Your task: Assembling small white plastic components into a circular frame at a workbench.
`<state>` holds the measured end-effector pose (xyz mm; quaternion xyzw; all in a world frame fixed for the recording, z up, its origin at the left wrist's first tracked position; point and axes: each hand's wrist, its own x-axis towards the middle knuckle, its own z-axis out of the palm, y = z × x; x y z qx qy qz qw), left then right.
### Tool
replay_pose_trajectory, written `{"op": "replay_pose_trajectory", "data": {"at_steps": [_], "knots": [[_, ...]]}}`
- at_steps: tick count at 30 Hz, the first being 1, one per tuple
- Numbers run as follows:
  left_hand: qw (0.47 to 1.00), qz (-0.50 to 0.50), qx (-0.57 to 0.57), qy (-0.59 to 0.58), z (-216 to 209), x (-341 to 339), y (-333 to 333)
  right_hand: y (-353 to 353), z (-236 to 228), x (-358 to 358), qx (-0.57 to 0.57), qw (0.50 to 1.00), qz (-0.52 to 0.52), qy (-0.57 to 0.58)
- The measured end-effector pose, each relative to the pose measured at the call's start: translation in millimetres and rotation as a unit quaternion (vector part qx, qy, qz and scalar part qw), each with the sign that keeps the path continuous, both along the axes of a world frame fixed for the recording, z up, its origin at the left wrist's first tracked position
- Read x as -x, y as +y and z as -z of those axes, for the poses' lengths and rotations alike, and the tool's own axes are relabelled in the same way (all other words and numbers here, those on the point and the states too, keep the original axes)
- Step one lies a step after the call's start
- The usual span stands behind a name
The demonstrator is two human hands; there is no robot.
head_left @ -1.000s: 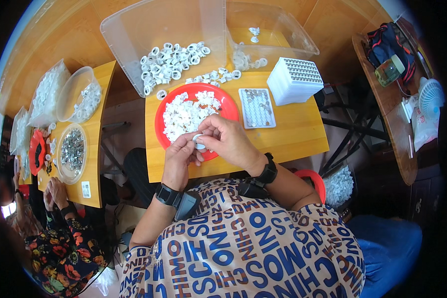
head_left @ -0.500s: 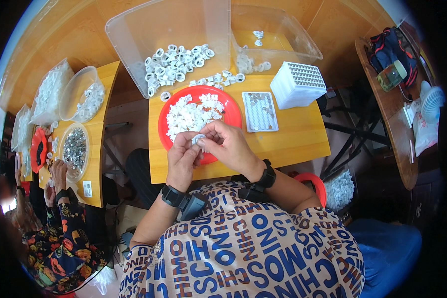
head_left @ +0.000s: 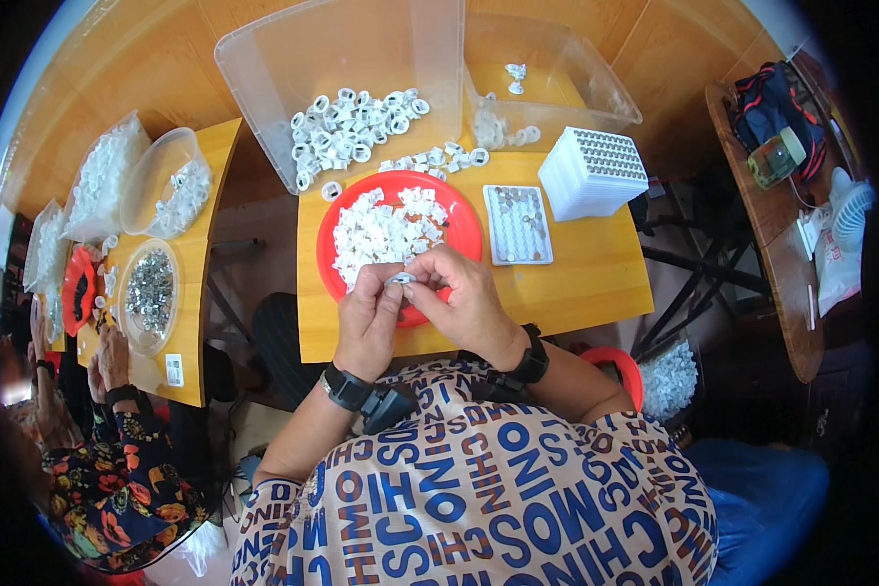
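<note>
Between my fingertips is a small white plastic part (head_left: 400,279), held over the near rim of a red plate (head_left: 467,220). My left hand (head_left: 369,317) pinches it from one side, and my right hand (head_left: 464,305) grips the other side with thumb and forefinger. Fingers cover most of the part, so its details are hard to make out. A heap of small white plastic pieces (head_left: 376,234) fills the plate just beyond my hands. Right of the plate lies a white tray (head_left: 520,256) with round metal discs in some of its pockets.
Behind the plate, a tipped clear bin (head_left: 400,49) spills white ring-shaped parts (head_left: 347,127). A stack of white trays (head_left: 588,174) stands at the right, before another clear bin (head_left: 606,93). At the left table, a co-worker's hands (head_left: 110,361) work beside a bowl of metal parts (head_left: 150,293).
The small part has turned between my fingers, and its opening now shows. My hands have drawn closer together around it. The whole view has shifted slightly.
</note>
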<state>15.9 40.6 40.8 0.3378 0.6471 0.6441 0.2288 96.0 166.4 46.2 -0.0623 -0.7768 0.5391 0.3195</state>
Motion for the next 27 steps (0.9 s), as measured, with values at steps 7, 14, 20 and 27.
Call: {"op": "replay_pose_trajectory", "data": {"at_steps": [7, 14, 20, 27], "knots": [[1.000, -0.003, 0.004, 0.002, -6.6, 1.0, -2.0, 0.9, -9.6, -2.9, 0.016, 1.000, -0.009, -0.020], [0.994, -0.029, -0.046, -0.092, 0.5, 2.3, -0.5, -0.5, -13.1, 1.2, 0.081, 0.995, -0.029, -0.043], [0.999, -0.029, -0.028, 0.014, -0.9, -0.6, -1.3, -3.8, -17.9, 1.2, 0.078, 0.996, -0.010, -0.046], [0.999, -0.038, 0.005, 0.026, -3.5, -1.1, -0.1, -3.9, -8.8, 5.6, 0.034, 0.999, 0.019, -0.033]]}}
